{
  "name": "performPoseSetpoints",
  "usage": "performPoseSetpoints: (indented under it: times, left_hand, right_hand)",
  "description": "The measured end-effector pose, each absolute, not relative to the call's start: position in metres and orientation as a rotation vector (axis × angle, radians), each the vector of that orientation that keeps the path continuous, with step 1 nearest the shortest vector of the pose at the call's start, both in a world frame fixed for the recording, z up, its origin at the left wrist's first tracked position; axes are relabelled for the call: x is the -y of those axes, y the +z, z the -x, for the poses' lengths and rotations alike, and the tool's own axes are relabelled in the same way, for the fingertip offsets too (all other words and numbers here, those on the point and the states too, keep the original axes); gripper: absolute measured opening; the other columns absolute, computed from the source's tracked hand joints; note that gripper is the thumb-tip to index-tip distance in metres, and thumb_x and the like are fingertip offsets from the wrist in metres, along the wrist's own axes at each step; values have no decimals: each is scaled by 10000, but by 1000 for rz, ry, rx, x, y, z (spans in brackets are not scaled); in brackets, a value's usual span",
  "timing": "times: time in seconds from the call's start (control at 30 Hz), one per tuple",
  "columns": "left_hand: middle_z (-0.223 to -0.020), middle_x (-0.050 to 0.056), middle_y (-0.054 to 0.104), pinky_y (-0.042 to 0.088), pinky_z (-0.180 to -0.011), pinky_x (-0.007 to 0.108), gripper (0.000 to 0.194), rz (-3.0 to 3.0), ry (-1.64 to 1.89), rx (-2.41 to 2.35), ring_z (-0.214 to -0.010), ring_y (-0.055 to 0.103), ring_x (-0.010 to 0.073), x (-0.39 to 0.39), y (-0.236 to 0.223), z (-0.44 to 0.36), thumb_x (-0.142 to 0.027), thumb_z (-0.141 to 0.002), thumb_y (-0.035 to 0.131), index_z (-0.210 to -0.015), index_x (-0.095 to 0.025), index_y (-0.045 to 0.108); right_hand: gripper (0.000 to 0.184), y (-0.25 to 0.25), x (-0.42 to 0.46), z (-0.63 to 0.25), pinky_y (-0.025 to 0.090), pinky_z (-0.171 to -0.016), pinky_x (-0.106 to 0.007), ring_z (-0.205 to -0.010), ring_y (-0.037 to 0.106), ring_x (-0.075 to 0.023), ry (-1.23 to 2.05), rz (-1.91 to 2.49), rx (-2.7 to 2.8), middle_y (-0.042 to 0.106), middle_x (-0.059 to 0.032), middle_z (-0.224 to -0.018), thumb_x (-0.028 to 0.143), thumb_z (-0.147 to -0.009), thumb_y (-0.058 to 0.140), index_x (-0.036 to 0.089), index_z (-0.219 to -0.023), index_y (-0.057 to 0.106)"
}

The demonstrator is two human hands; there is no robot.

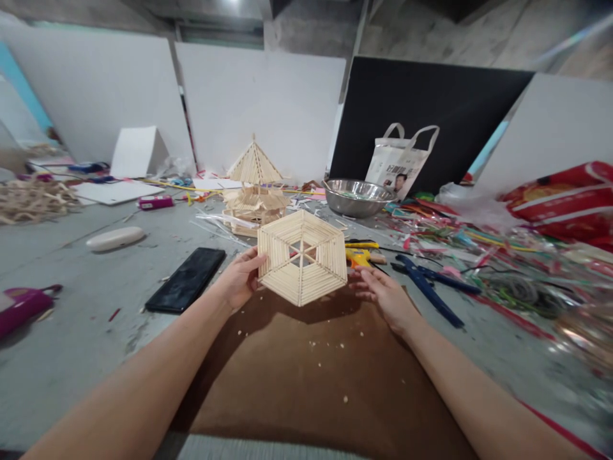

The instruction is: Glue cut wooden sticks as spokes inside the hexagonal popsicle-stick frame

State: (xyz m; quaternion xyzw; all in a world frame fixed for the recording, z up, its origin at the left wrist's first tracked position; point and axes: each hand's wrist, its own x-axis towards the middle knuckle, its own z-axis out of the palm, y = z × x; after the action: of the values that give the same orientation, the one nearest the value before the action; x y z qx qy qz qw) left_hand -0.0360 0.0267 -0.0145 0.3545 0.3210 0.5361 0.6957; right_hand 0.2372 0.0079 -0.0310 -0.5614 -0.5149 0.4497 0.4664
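Note:
A hexagonal wooden-stick panel (pixel 301 284) is held up above the brown board. Its sticks run in rings around a six-spoked opening at the centre. My left hand (pixel 242 279) is closed on the panel's left edge, thumb in front and the other fingers partly hidden. Just off the right edge, my right hand (pixel 380 292) has its fingers apart and nothing visible in them. Behind the panel stands a stick-built pavilion model (pixel 255 167) with a pointed roof, its lower part partly covered by the panel. A yellow glue gun (pixel 359 257) lies behind my right fingertips.
Blue-handled pliers (pixel 433 291) lie right of my right hand. A black phone (pixel 186 280) and a white case (pixel 115 239) are on the left. Farther back are a metal bowl (pixel 357 203) and a white bag (pixel 400 163). Tangled strips (pixel 517 281) cover the right side.

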Motion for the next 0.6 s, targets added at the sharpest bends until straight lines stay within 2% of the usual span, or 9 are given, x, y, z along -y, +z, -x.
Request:
performPoseSetpoints:
  times: [0.1, 0.3, 0.5, 0.6]
  left_hand:
    - [-831, 14, 634, 476, -527, 205, 247, -812, 1189, -680, -632, 590, 112, -27, -17, 35, -125, -694, 548, -931, -193, 532]
    - [-836, 5, 633, 484, -541, 192, 243, -821, 1176, -634, -657, 594, 106, -26, -17, 34, -127, -704, 542, -936, -198, 537]
    - [-829, 2, 633, 495, -554, 215, 246, -818, 1161, -675, -655, 598, 113, -26, -18, 35, -132, -694, 556, -929, -202, 548]
    - [-842, 21, 631, 493, -559, 227, 290, -831, 1143, -705, -662, 599, 126, -27, -21, 36, -141, -682, 567, -966, -197, 541]
  right_hand:
    - [313, -25, -2, -232, 472, -636, -291, -742, 587, -167, 1216, 1331, 1276, 608, -66, -931, 406, -729, 489, 209, -967, 538]
    - [215, -24, 1, -229, 462, -662, -290, -719, 583, -160, 1254, 1239, 1300, 639, -13, -823, 369, -715, 513, 248, -862, 613]
    - [190, -25, 1, -230, 448, -640, -270, -695, 561, -149, 1149, 1279, 1401, 625, -13, -752, 375, -707, 518, 217, -732, 620]
    - [213, -25, 1, -231, 445, -605, -276, -612, 538, -139, 943, 1331, 1448, 594, -16, -687, 391, -702, 516, 197, -759, 581]
